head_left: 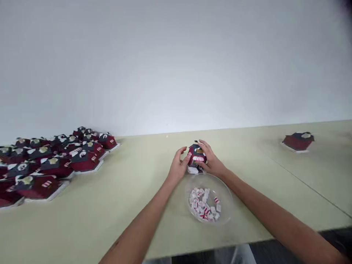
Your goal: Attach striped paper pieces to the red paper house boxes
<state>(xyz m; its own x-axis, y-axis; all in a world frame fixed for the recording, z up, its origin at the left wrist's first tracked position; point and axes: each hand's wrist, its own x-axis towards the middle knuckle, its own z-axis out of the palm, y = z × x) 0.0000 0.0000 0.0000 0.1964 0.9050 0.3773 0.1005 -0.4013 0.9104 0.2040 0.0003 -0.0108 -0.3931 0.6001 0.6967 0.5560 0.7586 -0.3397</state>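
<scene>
A small red and dark toy house [196, 158] with a red-and-white striped piece on its front stands on the pale table [132, 205], just behind a clear bowl [224, 190]. My left hand [178, 165] cups its left side, fingers curled against it. My right hand [211, 159] wraps over its top and right side. Inside the bowl lie several small white and red-striped pieces [204, 205].
A heap of several similar red houses [52, 163] covers the table's far left. One more red house [298, 141] sits alone at the far right. A plain white wall runs behind the table. The table's front edge is near my arms.
</scene>
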